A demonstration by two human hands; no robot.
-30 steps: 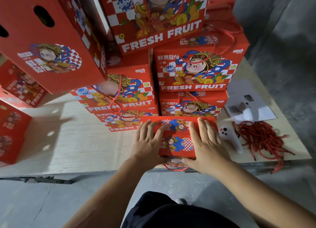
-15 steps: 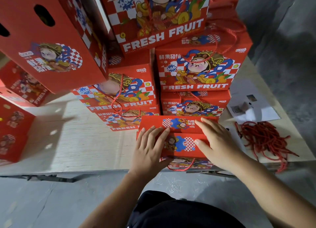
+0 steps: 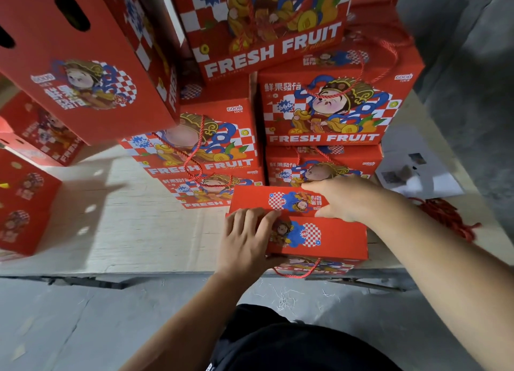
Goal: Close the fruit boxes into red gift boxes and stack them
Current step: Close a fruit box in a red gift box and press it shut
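currently the red printed cardboard gift box (image 3: pixel 319 235) sits at the near edge of the pale wooden platform (image 3: pixel 125 231), directly in front of the stacked red "fresh fruit" gift boxes (image 3: pixel 322 111). its two top flaps are folded down; the far flap (image 3: pixel 267 199) and the near flap (image 3: pixel 333 234) meet along a seam across the lid.

the left hand (image 3: pixel 246 241) lies on the near flap with straight, relaxed fingers and the thumb at the front face; it presses the flap flat rather than gripping it. this placement likely keeps the flap from springing up.

the right hand (image 3: pixel 345 196) reaches over the far flap with extended fingers resting on its right end, also pressing without grasping. this position probably seats the far flap against the near one.

a red cord handle (image 3: pixel 297 272) hangs at the front of the box. loose red cords (image 3: pixel 445 216) and white paper sheets (image 3: pixel 417 173) lie to the right, well apart from the work.

judgement: closing is nearly complete; stacking is not yet done.
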